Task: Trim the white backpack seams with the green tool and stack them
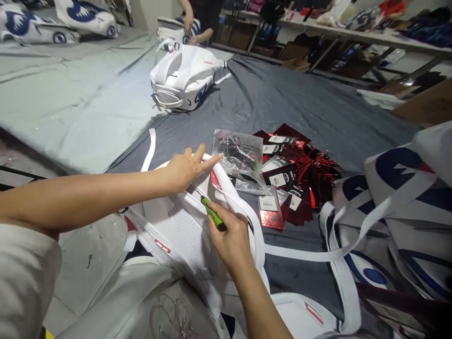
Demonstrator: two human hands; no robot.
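Observation:
In front of me lies a white backpack (183, 219) with padded, perforated panels and a small red-and-white label. My left hand (187, 169) rests on its upper edge, fingers spread out and pressing down on the fabric. Gripped in my right hand (231, 233) is a slim green-and-black pen-like tool (213, 214), its narrow tip pointing at the bag just below my left hand. The exact kind of tool is not clear. A red patch (215, 180) shows on the bag near my left fingertips.
Beyond the bag are a clear plastic pouch (238, 153) and a pile of red-and-black tags (286, 183). Other white-and-blue bags (406, 188) crowd the right side. Another backpack (187, 77) stands farther up the dark-covered table (300, 108), near a person's hands (197, 35).

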